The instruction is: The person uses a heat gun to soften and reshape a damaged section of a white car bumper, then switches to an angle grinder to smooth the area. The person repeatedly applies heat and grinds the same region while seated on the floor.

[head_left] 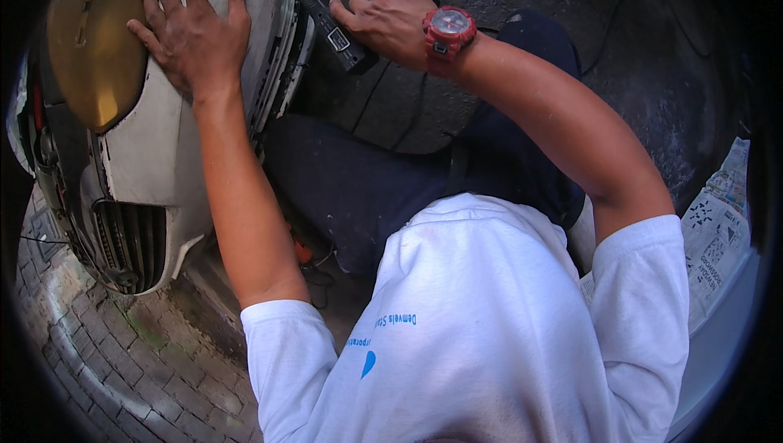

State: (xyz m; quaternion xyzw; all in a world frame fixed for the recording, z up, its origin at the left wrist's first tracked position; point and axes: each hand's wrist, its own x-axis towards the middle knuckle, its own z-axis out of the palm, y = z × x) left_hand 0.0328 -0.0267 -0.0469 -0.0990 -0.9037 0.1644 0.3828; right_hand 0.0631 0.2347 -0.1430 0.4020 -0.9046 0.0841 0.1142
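Note:
A car's white front bumper with a black grille and a yellowed headlight stands at my left. My left hand lies on the white panel beside the headlight, fingers spread, holding nothing. My right hand has its fingers curled against a black hand-held power tool with a label on its body. The tool's tip points up and left, and a greenish-white glow shows there at the panel's edge. My palm and some fingers are hidden behind the back of the hand.
Grey paving bricks lie at the lower left. Newspaper sheets are at the far right. A thin dark cable runs below the tool near my bent legs. An orange object is partly hidden beside my left forearm.

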